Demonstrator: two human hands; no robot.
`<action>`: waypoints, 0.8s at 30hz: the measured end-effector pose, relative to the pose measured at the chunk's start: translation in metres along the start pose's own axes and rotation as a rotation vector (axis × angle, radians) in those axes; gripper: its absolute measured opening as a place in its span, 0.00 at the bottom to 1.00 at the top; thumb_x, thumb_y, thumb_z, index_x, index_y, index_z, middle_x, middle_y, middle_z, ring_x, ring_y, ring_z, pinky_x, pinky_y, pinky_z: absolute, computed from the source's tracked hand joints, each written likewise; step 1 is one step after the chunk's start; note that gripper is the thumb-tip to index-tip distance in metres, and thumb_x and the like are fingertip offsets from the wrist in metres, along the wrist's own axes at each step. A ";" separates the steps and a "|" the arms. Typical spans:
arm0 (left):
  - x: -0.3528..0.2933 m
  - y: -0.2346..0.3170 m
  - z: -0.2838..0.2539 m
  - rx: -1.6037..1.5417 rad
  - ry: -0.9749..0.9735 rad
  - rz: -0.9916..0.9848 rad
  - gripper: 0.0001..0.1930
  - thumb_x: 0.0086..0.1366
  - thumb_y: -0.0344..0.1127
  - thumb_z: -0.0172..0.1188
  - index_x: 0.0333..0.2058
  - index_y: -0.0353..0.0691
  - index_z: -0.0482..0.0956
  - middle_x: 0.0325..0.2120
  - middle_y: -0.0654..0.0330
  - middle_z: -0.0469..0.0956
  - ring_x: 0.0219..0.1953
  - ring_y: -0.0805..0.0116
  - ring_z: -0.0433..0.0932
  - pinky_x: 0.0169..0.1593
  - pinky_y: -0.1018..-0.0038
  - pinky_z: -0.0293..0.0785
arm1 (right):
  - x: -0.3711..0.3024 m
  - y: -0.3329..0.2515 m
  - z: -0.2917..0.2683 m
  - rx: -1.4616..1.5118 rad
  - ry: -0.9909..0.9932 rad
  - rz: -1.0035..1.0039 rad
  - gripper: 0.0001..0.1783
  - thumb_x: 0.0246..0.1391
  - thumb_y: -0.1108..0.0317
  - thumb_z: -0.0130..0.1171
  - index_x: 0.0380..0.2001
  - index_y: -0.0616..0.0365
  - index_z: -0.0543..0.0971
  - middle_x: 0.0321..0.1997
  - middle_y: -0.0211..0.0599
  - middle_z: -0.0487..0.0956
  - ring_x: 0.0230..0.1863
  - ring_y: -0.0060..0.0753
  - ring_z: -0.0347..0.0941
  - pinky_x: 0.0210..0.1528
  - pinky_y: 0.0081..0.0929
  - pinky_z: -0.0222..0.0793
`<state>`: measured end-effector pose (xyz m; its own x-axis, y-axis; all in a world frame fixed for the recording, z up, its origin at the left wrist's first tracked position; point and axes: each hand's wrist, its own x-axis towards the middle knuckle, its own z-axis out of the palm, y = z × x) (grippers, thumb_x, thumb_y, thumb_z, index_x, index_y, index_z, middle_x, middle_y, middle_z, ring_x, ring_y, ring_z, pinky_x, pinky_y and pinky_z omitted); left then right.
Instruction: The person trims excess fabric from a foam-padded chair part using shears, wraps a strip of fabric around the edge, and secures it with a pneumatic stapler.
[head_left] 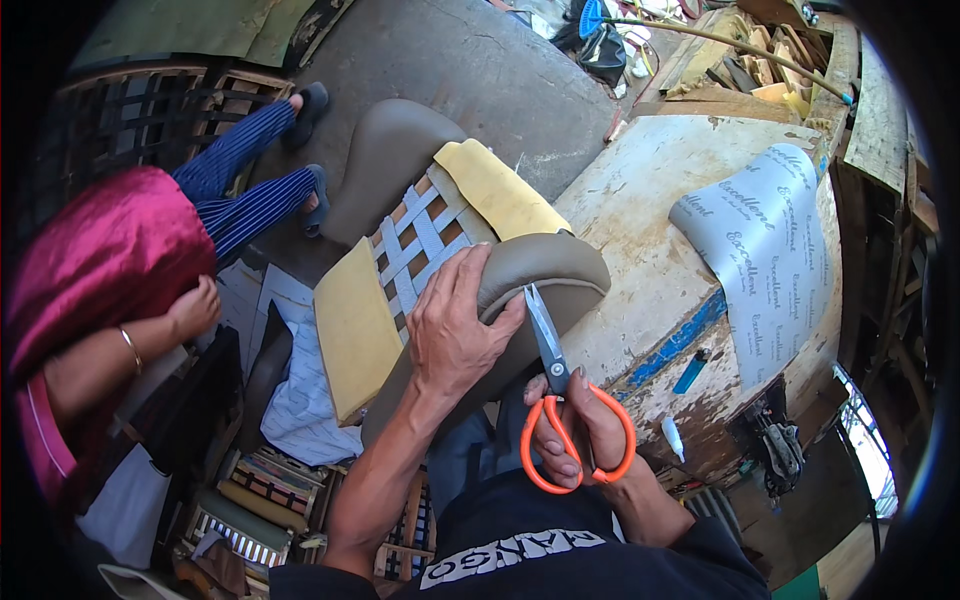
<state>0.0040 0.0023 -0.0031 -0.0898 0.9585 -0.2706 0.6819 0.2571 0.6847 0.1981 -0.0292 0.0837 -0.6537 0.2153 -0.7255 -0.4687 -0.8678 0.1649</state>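
Right hand (599,432) curled round orange-handled scissors (556,368), left hand (452,330) half open on brown padded armrest (560,260), blades near its edge

Right grip (598,425) holds orange-handled scissors (548,335) (blades nearly together) at brown upholstery (550,262), left grip (455,315) touching it
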 end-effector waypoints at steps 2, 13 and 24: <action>0.000 0.001 0.000 0.001 -0.004 -0.007 0.31 0.56 0.42 0.73 0.56 0.35 0.77 0.50 0.47 0.80 0.50 0.47 0.82 0.53 0.58 0.79 | 0.000 0.000 -0.002 -0.022 0.015 -0.017 0.32 0.75 0.38 0.32 0.55 0.57 0.69 0.24 0.33 0.70 0.12 0.22 0.65 0.12 0.21 0.64; 0.001 0.000 0.001 0.038 0.018 0.011 0.30 0.55 0.40 0.73 0.56 0.37 0.77 0.49 0.49 0.81 0.49 0.48 0.83 0.51 0.60 0.81 | -0.002 -0.007 -0.005 -0.086 -0.005 0.013 0.31 0.76 0.40 0.32 0.54 0.57 0.70 0.22 0.32 0.69 0.12 0.21 0.64 0.11 0.20 0.63; 0.001 0.000 0.001 0.031 0.008 0.010 0.30 0.55 0.39 0.72 0.56 0.37 0.76 0.50 0.49 0.81 0.50 0.48 0.83 0.52 0.59 0.81 | -0.003 -0.021 -0.004 0.173 -0.089 0.078 0.34 0.75 0.39 0.32 0.53 0.61 0.70 0.21 0.32 0.69 0.11 0.22 0.62 0.10 0.19 0.61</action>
<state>0.0044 0.0034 -0.0040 -0.0884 0.9621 -0.2580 0.7047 0.2435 0.6664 0.2124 -0.0140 0.0798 -0.7385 0.1960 -0.6451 -0.5048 -0.7951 0.3362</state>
